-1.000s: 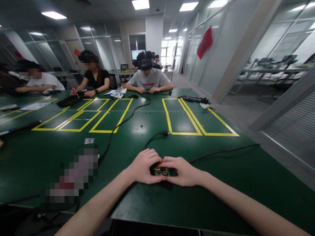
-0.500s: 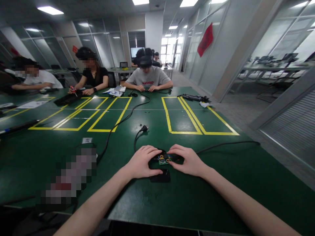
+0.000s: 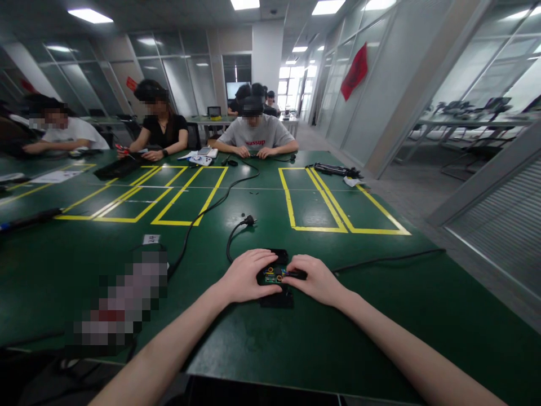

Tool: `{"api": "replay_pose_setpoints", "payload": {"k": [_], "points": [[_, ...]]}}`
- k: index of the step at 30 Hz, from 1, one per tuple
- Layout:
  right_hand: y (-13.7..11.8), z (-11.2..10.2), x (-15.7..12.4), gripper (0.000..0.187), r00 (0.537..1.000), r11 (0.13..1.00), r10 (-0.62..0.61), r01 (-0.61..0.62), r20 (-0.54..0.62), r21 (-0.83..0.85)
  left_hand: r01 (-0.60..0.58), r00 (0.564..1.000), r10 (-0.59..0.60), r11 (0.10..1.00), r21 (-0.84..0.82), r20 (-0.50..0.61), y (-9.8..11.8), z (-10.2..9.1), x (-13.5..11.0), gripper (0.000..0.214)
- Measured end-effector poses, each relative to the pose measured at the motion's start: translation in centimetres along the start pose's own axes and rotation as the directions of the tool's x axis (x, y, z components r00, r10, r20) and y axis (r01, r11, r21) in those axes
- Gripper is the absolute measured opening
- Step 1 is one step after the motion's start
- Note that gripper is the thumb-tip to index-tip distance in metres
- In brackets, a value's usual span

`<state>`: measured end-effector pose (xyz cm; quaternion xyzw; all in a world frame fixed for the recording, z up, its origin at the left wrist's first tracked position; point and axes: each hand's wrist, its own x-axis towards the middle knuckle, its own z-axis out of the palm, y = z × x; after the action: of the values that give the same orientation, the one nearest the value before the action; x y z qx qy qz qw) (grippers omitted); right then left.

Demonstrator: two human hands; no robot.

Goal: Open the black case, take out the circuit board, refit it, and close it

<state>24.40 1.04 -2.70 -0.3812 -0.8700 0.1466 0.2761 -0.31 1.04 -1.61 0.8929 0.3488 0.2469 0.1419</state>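
A small green circuit board (image 3: 270, 277) with copper-coloured ring coils lies between my hands. My left hand (image 3: 248, 276) curls around its left side, thumb at the near edge and fingers at the far edge. One black plastic casing piece (image 3: 279, 255) shows beyond the board, under my left fingertips. Another flat black casing piece (image 3: 276, 300) lies on the near side, below my left thumb. My right hand (image 3: 316, 280) is closed in a pinch on a black cable end (image 3: 297, 274) at the board's right side. Part of the board is hidden by my left hand.
A black power plug (image 3: 249, 221) lies on the green table (image 3: 359, 349) beyond my left hand. A black cable (image 3: 393, 256) runs off to the right. A blurred-out object (image 3: 131, 299) lies at left. Across the table, people work beyond yellow tape outlines (image 3: 321, 229).
The board has shifted slightly left. My right fingers have closed in around the cable end, and the far casing piece shows more than before.
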Motion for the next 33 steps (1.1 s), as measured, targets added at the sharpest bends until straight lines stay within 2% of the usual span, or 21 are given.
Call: {"api": "replay_pose_setpoints", "payload": {"k": [5, 7, 10, 12, 15, 20, 27, 33], "points": [[-0.2, -0.6, 0.1, 0.017, 0.997, 0.999, 0.006, -0.004, -0.079, 0.035, -0.007, 0.997, 0.004, 0.999, -0.033, -0.075, 0.2, -0.8, 0.0, 0.049], [-0.6, -0.9, 0.0, 0.037, 0.995, 0.997, -0.015, 0.022, -0.097, 0.071, -0.014, 0.995, 0.009, 0.999, -0.047, -0.100, 0.3, -1.4, -0.1, 0.031], [-1.0, -0.9, -0.1, 0.062, 0.997, 0.994, -0.064, 0.068, -0.040, 0.085, -0.002, 0.994, -0.002, 0.999, -0.037, -0.112, 0.3, -1.8, -0.4, 0.011], [-1.1, -0.8, -0.1, 0.059, 0.998, 0.995, -0.058, 0.059, -0.015, 0.080, 0.013, 0.997, -0.015, 1.000, -0.025, -0.075, 0.2, -1.8, -0.5, 0.007], [-0.9, -0.6, 0.0, 0.046, 0.999, 0.998, -0.019, 0.021, -0.037, 0.058, 0.046, 0.999, -0.045, 0.999, 0.004, -0.025, -0.2, -1.6, -0.4, 0.011], [-0.5, -0.4, 0.2, 0.032, 0.997, 0.999, 0.017, -0.014, -0.080, 0.042, 0.064, 0.997, -0.062, 0.996, 0.065, -0.039, -0.8, -1.1, -0.1, 0.019], [-0.4, 0.0, 0.4, 0.034, 0.997, 0.997, 0.016, -0.010, -0.080, 0.078, 0.048, 0.998, -0.045, 0.995, 0.091, -0.033, -1.2, -1.0, 0.1, 0.024], [0.0, 0.0, 0.4, 0.038, 0.998, 0.994, 0.006, 0.001, -0.063, 0.111, 0.065, 0.997, -0.062, 0.996, 0.069, -0.045, -1.1, -1.2, 0.0, 0.016]]}}
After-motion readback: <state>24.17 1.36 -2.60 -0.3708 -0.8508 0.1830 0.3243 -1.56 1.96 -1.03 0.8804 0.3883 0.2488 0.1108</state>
